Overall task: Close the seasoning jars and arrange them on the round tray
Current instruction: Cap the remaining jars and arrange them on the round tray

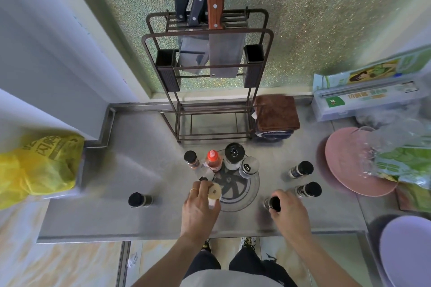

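The round tray (253, 190) sits mid-counter, clear with a dark spoked hub. On its far side stand a black-capped jar (191, 159), a red-capped bottle (213, 160), a tall black-topped grinder (234, 158), a silver-topped shaker (249, 166) and a clear jar (206, 174). My left hand (198, 208) is shut on a cream-lidded jar (214, 192) at the tray's near left edge. My right hand (290, 213) grips a black-capped jar (273, 203) on the counter, right of the tray. Loose black-capped jars stand at the left (139, 200) and the right (300, 169) (308, 189).
A knife rack (206, 77) with cleavers stands behind the tray, a folded brown cloth (276, 114) beside it. Pink plates (345, 165) and plastic bags lie right, a wrap box (368, 98) behind them. A yellow bag (37, 165) sits left. The counter's front edge is near my wrists.
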